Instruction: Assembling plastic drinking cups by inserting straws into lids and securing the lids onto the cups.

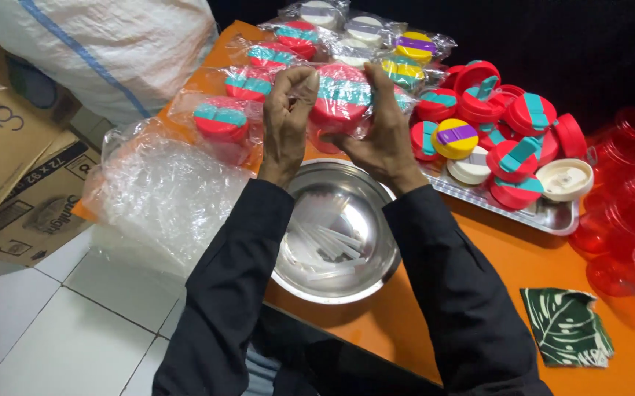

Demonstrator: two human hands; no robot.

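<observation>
Got both hands up over the steel bowl (336,242), left hand (286,121) and right hand (383,132) fingers pinched on a bagged red lid (341,99). The plastic is slick, so it could probably slip and drop into the bowl.

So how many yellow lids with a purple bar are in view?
3: one on the metal tray among the red lids, and two bagged at the far end of the table. Others may be hidden.
</observation>
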